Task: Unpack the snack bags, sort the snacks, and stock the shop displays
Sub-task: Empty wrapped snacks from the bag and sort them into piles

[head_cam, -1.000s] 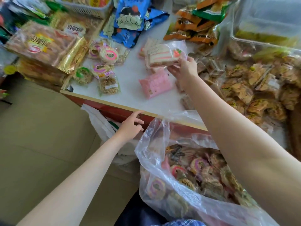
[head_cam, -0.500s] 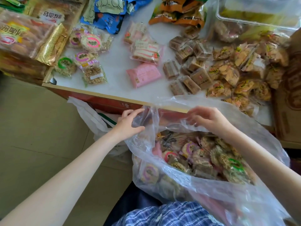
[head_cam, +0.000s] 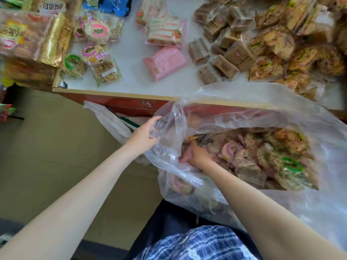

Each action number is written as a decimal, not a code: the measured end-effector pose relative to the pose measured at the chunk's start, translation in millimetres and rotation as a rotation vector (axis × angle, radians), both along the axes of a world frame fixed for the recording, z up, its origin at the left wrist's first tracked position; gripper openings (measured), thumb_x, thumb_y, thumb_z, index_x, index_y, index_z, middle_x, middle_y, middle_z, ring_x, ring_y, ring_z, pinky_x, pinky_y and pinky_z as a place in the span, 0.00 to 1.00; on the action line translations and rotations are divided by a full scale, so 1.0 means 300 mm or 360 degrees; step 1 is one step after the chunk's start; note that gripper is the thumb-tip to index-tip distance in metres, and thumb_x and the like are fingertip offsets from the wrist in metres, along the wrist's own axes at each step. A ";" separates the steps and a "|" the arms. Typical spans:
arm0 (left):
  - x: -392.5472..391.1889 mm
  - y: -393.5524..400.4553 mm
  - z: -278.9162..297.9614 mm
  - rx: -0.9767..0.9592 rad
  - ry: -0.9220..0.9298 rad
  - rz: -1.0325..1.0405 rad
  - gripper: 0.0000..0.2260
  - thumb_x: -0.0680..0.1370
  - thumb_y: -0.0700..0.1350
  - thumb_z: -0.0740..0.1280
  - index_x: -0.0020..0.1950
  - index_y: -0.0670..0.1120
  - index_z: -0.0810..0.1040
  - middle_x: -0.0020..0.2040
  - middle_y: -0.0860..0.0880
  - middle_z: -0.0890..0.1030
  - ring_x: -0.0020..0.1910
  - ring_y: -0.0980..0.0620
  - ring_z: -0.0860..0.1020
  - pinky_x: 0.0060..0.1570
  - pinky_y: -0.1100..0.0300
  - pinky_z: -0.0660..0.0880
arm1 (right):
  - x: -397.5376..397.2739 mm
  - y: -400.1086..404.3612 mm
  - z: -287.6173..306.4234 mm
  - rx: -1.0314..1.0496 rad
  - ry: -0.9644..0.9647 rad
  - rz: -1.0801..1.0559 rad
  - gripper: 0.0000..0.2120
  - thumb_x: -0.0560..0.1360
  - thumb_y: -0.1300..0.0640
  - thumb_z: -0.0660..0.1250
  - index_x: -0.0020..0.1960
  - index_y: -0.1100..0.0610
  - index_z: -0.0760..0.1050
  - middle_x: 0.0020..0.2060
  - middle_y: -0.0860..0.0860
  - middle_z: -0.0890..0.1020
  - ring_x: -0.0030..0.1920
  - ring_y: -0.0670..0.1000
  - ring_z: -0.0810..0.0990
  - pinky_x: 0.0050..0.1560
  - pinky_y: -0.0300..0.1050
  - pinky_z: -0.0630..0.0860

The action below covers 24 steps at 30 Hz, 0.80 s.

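Note:
A large clear plastic bag (head_cam: 281, 102) full of mixed wrapped snacks sits on my lap against the table's front edge. My left hand (head_cam: 144, 136) grips the bag's left rim and holds it apart. Inside the mouth, my right hand (head_cam: 195, 154) reaches down among the wrapped snacks (head_cam: 262, 156); the plastic film and the packets hide its fingertips, so whether it holds one is unclear. On the white table top (head_cam: 131, 59) lie sorted groups: a pink packet (head_cam: 165, 62), striped cake packs (head_cam: 165, 32), brown square cakes (head_cam: 223, 51) and round crisp cakes (head_cam: 300, 53).
Round pink- and green-labelled snacks (head_cam: 92, 51) lie at the table's left, next to big gold-edged bread bags (head_cam: 32, 38). A white bag (head_cam: 110, 121) hangs under the table edge. Tan floor lies to the left. Blue packets (head_cam: 110, 4) lie at the back.
My right hand left the striped cake pack on the table, came back to the bag's rim, then dipped inside it. My left hand took hold of the bag's left rim.

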<state>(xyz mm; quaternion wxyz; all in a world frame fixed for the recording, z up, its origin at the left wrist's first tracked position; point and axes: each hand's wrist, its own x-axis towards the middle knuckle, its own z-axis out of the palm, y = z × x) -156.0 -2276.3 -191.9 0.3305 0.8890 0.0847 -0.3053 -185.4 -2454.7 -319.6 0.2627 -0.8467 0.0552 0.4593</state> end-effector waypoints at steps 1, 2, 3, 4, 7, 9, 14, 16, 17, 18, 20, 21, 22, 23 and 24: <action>0.002 0.001 -0.005 0.0006 0.0002 -0.0003 0.31 0.76 0.33 0.62 0.74 0.57 0.58 0.72 0.50 0.66 0.28 0.54 0.69 0.29 0.65 0.67 | -0.011 -0.001 0.005 -0.0022 -0.0072 -0.0047 0.39 0.70 0.54 0.71 0.74 0.53 0.52 0.55 0.56 0.80 0.55 0.58 0.79 0.53 0.49 0.76; 0.002 0.000 -0.008 0.0010 0.0006 -0.0010 0.32 0.76 0.33 0.62 0.74 0.57 0.58 0.72 0.50 0.66 0.27 0.54 0.68 0.28 0.64 0.67 | -0.020 -0.017 0.013 -0.0023 -0.0147 -0.0087 0.38 0.71 0.58 0.69 0.74 0.53 0.51 0.55 0.57 0.80 0.55 0.59 0.79 0.50 0.47 0.75; 0.004 -0.001 -0.009 0.0009 0.0002 -0.0015 0.32 0.76 0.33 0.62 0.74 0.58 0.58 0.72 0.49 0.66 0.26 0.53 0.68 0.28 0.62 0.67 | -0.023 -0.044 0.035 -0.0002 -0.0201 -0.0141 0.37 0.71 0.61 0.67 0.75 0.54 0.51 0.54 0.59 0.80 0.53 0.59 0.79 0.46 0.46 0.74; 0.008 -0.002 -0.008 0.0005 -0.0006 -0.0015 0.32 0.76 0.33 0.62 0.74 0.57 0.58 0.72 0.49 0.66 0.26 0.53 0.68 0.28 0.62 0.67 | -0.022 -0.080 0.066 0.0045 -0.0254 -0.0205 0.36 0.71 0.64 0.65 0.74 0.55 0.52 0.51 0.60 0.80 0.50 0.59 0.79 0.41 0.46 0.73; 0.029 -0.007 -0.002 0.0005 -0.0012 0.0014 0.32 0.76 0.33 0.61 0.74 0.58 0.57 0.71 0.46 0.68 0.32 0.50 0.73 0.28 0.63 0.68 | 0.001 -0.222 0.208 0.0156 -0.0371 -0.0292 0.33 0.70 0.67 0.65 0.71 0.54 0.57 0.43 0.58 0.79 0.40 0.57 0.78 0.35 0.48 0.73; 0.042 -0.010 0.004 0.0004 -0.0011 0.0050 0.32 0.76 0.33 0.60 0.74 0.59 0.57 0.70 0.46 0.68 0.35 0.48 0.75 0.28 0.63 0.67 | 0.019 -0.318 0.328 0.0173 -0.0403 -0.0206 0.32 0.71 0.66 0.66 0.71 0.52 0.59 0.38 0.52 0.76 0.34 0.49 0.75 0.31 0.41 0.70; 0.082 -0.017 0.036 -0.0046 -0.0052 0.0066 0.32 0.76 0.32 0.60 0.75 0.55 0.57 0.71 0.46 0.68 0.54 0.38 0.77 0.41 0.52 0.75 | 0.147 -0.409 0.627 0.0367 -0.0763 -0.0342 0.26 0.72 0.63 0.69 0.65 0.45 0.65 0.34 0.53 0.78 0.32 0.51 0.76 0.34 0.37 0.73; 0.106 -0.007 0.042 -0.0071 -0.0053 0.0071 0.31 0.77 0.32 0.61 0.75 0.54 0.57 0.67 0.45 0.71 0.55 0.39 0.76 0.45 0.52 0.74 | 0.246 -0.372 0.692 0.0517 -0.0858 -0.0617 0.24 0.73 0.62 0.70 0.64 0.47 0.65 0.41 0.58 0.82 0.41 0.57 0.80 0.43 0.48 0.78; 0.116 0.000 0.042 -0.0078 -0.0046 0.0071 0.31 0.76 0.33 0.61 0.75 0.54 0.57 0.65 0.45 0.74 0.52 0.44 0.76 0.41 0.57 0.73 | 0.302 -0.340 0.712 0.0586 -0.0878 -0.0786 0.23 0.73 0.61 0.70 0.64 0.49 0.66 0.44 0.59 0.81 0.44 0.56 0.80 0.44 0.49 0.78; 0.123 0.008 0.044 -0.0090 -0.0025 0.0077 0.32 0.76 0.33 0.62 0.76 0.54 0.57 0.63 0.46 0.75 0.50 0.48 0.74 0.40 0.60 0.72 | 0.359 -0.299 0.726 0.0669 -0.0888 -0.0969 0.23 0.73 0.62 0.70 0.65 0.53 0.66 0.45 0.58 0.81 0.46 0.55 0.80 0.44 0.47 0.78; 0.128 0.024 0.050 -0.0124 0.0020 0.0085 0.32 0.76 0.33 0.60 0.76 0.54 0.55 0.63 0.49 0.73 0.56 0.50 0.72 0.53 0.57 0.73 | 0.482 -0.201 0.738 0.0830 -0.0874 -0.1300 0.23 0.73 0.62 0.69 0.65 0.57 0.66 0.49 0.57 0.79 0.50 0.55 0.80 0.47 0.47 0.79; 0.127 0.029 0.054 -0.0139 0.0023 0.0069 0.32 0.76 0.33 0.60 0.76 0.53 0.55 0.66 0.49 0.71 0.61 0.49 0.71 0.59 0.55 0.71 | 0.546 -0.152 0.744 0.0880 -0.0879 -0.1414 0.22 0.73 0.62 0.69 0.65 0.58 0.66 0.52 0.57 0.78 0.52 0.56 0.80 0.49 0.49 0.79; 0.125 0.032 0.060 -0.0157 0.0008 0.0051 0.32 0.76 0.33 0.59 0.77 0.53 0.55 0.69 0.49 0.69 0.65 0.48 0.70 0.61 0.55 0.70 | 0.612 -0.103 0.748 0.0929 -0.0890 -0.1492 0.23 0.73 0.62 0.69 0.65 0.58 0.65 0.54 0.57 0.76 0.54 0.56 0.79 0.50 0.49 0.79; 0.122 0.033 0.065 -0.0175 -0.0021 0.0049 0.31 0.77 0.32 0.59 0.77 0.52 0.55 0.70 0.48 0.69 0.65 0.48 0.71 0.58 0.59 0.70 | 0.676 -0.056 0.756 0.0987 -0.0891 -0.1544 0.23 0.74 0.62 0.68 0.65 0.58 0.65 0.56 0.56 0.75 0.54 0.56 0.79 0.50 0.47 0.79; 0.119 0.033 0.069 -0.0184 -0.0047 0.0059 0.31 0.77 0.32 0.59 0.76 0.52 0.55 0.69 0.48 0.69 0.61 0.49 0.73 0.50 0.64 0.71 | 0.731 -0.014 0.765 0.1058 -0.0880 -0.1584 0.23 0.74 0.62 0.68 0.66 0.59 0.64 0.58 0.57 0.74 0.54 0.55 0.78 0.48 0.45 0.80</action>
